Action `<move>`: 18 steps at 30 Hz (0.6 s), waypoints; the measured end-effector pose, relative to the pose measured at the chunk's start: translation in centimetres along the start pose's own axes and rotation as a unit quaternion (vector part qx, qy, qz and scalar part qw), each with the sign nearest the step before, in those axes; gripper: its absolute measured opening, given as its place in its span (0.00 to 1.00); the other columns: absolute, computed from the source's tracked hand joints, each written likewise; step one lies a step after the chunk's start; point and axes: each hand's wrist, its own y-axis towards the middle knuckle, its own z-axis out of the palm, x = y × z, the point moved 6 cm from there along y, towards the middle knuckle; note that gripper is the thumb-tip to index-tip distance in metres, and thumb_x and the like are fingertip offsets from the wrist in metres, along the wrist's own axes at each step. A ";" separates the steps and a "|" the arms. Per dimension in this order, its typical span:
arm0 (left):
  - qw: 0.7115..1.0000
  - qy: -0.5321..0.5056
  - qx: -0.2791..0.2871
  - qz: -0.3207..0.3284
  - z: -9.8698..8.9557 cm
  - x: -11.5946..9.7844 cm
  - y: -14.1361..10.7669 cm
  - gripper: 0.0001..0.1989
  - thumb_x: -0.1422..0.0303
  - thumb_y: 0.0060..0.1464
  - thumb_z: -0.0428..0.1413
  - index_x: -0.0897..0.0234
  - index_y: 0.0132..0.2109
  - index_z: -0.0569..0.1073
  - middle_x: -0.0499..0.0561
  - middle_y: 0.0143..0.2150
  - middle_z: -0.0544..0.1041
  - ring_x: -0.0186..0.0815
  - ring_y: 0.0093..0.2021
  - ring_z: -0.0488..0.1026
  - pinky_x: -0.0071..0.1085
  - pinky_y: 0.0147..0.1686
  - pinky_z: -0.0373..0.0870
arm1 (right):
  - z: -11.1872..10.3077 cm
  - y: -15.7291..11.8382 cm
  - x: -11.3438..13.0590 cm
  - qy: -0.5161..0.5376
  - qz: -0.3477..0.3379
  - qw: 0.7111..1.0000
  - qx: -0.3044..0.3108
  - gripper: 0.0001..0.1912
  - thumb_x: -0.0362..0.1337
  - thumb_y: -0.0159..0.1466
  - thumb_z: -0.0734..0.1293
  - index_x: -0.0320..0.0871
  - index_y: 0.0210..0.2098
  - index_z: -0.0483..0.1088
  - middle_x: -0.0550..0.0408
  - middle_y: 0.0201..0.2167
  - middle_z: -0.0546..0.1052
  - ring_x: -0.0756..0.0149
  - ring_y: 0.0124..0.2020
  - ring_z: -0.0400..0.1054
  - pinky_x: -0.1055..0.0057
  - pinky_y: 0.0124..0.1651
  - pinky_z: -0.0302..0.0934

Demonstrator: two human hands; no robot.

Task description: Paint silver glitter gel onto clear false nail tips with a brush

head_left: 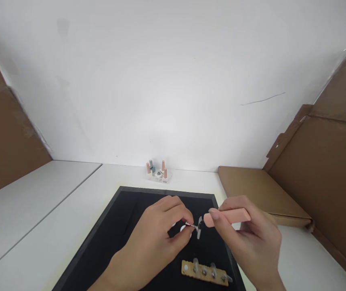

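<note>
My left hand [157,228] pinches a thin metal holder [190,225] between thumb and forefinger. At its tip sits a clear, narrow false nail [199,230]. My right hand [256,242] grips the pink cap of a nail polish brush [230,217], with the dark brush end touching or very close to the nail. Below them lies a tan strip-shaped stand [204,273] carrying several more clear nail tips and one white dot. Something small and white [183,228] shows partly behind my left fingers, too covered to name.
A black mat [124,210] with a grey border lies under the hands. At the back, a clear tray [157,179] holds several nail polish bottles. On the right lies a flat cardboard box [251,184]. Brown cardboard panels [336,169] stand at both sides, before a white wall.
</note>
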 end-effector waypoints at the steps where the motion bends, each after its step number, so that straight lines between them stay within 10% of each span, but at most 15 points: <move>1: 1.000 -0.001 0.000 -0.001 0.0 0.0 0.0 0.09 0.80 0.53 0.55 0.62 0.32 0.73 0.46 0.31 0.73 0.31 0.31 0.71 0.24 0.27 0.63 | 0.0 0.0 0.0 -0.003 0.001 1.000 -0.001 0.11 0.35 0.62 0.68 0.46 0.26 0.63 0.67 0.16 0.69 0.79 0.14 0.59 0.82 0.15 0.52; 18: 0.977 -0.126 0.038 -0.169 -0.3 2.9 0.9 0.06 0.68 0.55 0.58 0.62 0.33 0.80 0.48 0.30 0.79 0.34 0.32 0.72 0.27 0.29 0.65 | -0.4 0.1 0.0 0.063 0.001 0.998 0.024 0.04 0.33 0.63 0.67 0.47 0.33 0.67 0.63 0.18 0.71 0.73 0.16 0.64 0.78 0.17 0.59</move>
